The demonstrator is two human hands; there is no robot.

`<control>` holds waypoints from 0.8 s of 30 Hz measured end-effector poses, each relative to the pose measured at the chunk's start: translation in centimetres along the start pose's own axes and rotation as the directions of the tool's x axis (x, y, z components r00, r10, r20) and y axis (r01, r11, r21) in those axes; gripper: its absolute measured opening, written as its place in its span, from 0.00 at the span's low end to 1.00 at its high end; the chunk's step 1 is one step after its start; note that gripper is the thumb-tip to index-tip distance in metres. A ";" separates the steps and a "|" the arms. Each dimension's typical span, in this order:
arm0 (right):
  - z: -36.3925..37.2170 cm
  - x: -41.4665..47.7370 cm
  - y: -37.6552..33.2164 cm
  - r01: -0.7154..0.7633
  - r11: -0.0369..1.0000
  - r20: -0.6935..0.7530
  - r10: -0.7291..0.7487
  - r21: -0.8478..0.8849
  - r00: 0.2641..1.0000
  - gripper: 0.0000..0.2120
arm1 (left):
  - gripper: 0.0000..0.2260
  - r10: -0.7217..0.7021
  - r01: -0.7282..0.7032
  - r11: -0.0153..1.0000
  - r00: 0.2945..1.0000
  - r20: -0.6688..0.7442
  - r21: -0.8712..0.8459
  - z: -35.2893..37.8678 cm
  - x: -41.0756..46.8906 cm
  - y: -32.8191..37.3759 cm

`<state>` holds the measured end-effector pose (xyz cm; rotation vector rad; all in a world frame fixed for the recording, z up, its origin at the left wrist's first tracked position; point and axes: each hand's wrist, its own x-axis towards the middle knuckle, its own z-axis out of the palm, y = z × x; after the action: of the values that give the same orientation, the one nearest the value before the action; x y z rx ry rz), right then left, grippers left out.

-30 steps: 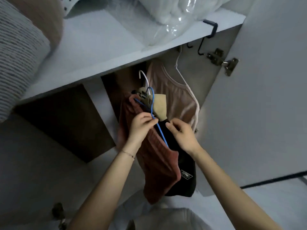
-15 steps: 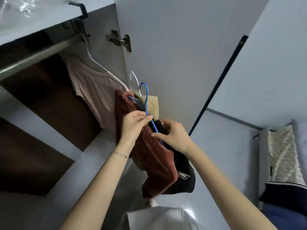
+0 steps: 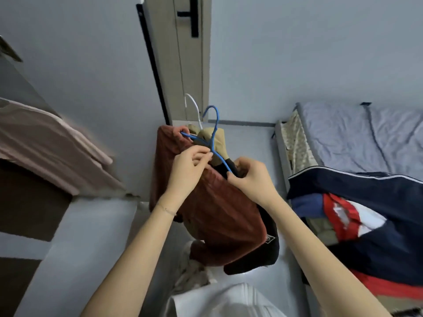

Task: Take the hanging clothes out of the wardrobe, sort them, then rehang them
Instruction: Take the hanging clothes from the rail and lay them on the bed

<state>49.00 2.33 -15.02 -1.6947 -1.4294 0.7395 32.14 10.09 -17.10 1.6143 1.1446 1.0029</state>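
Observation:
A bundle of clothes on hangers is in front of me at the centre of the view, clear of the wardrobe. It holds a rust-brown garment [image 3: 219, 216], a tan garment [image 3: 218, 143] and a black garment [image 3: 270, 248]. A blue hanger [image 3: 214, 133] and a white hanger hook [image 3: 193, 108] stick up from the bundle. My left hand [image 3: 186, 172] grips the blue hanger's neck. My right hand [image 3: 250, 179] pinches the blue hanger's lower arm over the black garment. A pink top [image 3: 45, 143] still hangs in the wardrobe at left.
A bed [image 3: 343, 133] with a pale blue sheet lies at right, with a navy, red and white jacket [image 3: 366, 216] piled on it. An open wardrobe door [image 3: 91, 76] and a closed room door [image 3: 190, 65] stand behind the bundle. Pale floor lies below.
I have turned right, away from the wardrobe toward the bed, carrying the bundle of hangers out with both hands. The wardrobe shelf and rail have left the view.

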 end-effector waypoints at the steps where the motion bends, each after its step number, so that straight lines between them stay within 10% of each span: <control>1: -1.3 -0.5 0.8 -0.011 1.000 -0.031 0.011 -0.007 0.999 0.07 | 0.02 0.060 -0.059 0.994 0.998 -0.010 0.088 1.2 0.3 0.0; 10: -11.7 -2.4 7.9 -0.111 0.985 -0.224 0.080 -0.129 0.971 0.09 | 0.27 0.270 -0.345 0.856 0.934 0.236 0.384 13.4 8.8 -1.3; 16: -18.4 -2.0 11.3 -0.237 0.968 -0.363 0.193 -0.079 0.911 0.05 | 0.20 0.349 -0.621 0.745 0.675 0.650 0.245 24.7 17.9 1.1; 24: -27.3 -2.3 13.5 -0.377 0.926 -0.607 0.310 0.019 0.732 0.04 | 0.18 0.552 -0.767 0.641 0.442 0.707 -0.020 39.7 23.1 8.4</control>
<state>78.30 -6.04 -12.32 -2.0664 -0.7189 0.2520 77.08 22.63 -17.32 2.5201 0.0928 0.5762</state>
